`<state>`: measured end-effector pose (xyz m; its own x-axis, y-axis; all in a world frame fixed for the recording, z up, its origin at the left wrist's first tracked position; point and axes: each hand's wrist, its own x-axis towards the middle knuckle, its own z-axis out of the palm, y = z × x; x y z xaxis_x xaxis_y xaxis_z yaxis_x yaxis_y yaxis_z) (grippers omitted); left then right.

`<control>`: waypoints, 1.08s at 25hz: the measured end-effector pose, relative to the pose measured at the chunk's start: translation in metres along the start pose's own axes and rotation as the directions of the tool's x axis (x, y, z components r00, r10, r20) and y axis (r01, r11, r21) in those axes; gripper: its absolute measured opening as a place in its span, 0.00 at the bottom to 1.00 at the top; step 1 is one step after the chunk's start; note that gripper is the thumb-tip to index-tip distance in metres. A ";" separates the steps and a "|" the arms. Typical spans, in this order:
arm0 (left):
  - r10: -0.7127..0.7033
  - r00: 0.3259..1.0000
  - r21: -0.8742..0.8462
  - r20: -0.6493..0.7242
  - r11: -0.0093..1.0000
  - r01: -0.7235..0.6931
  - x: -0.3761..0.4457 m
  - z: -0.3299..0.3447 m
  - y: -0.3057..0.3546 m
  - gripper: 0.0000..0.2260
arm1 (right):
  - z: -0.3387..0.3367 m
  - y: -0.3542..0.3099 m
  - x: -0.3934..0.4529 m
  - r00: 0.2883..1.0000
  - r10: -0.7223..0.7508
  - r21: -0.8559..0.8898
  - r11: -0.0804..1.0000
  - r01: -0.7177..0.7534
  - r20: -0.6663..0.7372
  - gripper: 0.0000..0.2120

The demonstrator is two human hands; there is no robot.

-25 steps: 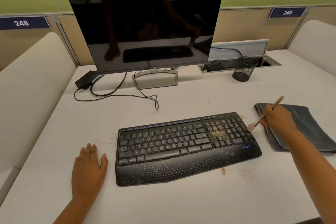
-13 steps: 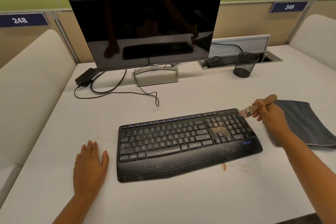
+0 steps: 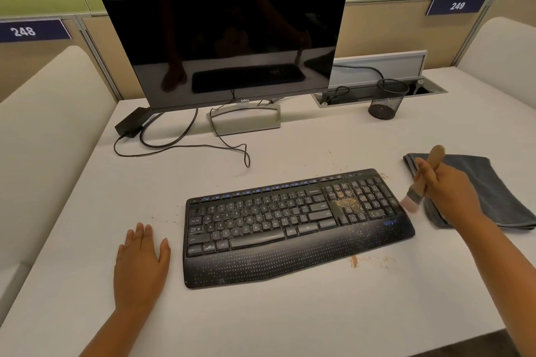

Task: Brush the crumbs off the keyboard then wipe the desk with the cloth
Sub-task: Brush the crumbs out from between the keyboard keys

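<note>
the right hand's grip (image 3: 443, 185) is curled round the wooden brush (image 3: 425, 180) at the right of the frame, bristles just beside the keyboard (image 3: 290, 226) at centre, so sweep lightly across the crumbs (image 3: 349, 204), while the left hand (image 3: 139, 264) rests flat on the tabletop (image 3: 290, 322).

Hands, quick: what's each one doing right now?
Left hand: open, flat on the desk, holding nothing.
Right hand: closed on the brush, bristles by the keyboard.
</note>
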<state>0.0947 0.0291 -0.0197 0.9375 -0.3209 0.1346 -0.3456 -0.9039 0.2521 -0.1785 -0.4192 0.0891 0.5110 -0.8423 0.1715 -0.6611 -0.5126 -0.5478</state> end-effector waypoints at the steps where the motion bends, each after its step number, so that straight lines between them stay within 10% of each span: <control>1: 0.000 1.000 -0.002 0.002 1.000 0.000 0.000 0.000 0.000 0.24 | 0.000 -0.001 0.000 1.000 0.002 0.031 1.000 -0.001 -0.018 0.26; 27: -0.010 1.000 -0.015 0.008 1.000 0.010 -0.003 -0.003 0.002 0.24 | 0.010 -0.020 0.004 1.000 0.003 -0.139 0.990 -0.001 0.013 0.27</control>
<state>0.0914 0.0291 -0.0166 0.9411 -0.3144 0.1241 -0.3368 -0.9028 0.2675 -0.1576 -0.4109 0.0924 0.5160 -0.8417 0.1589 -0.7318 -0.5296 -0.4289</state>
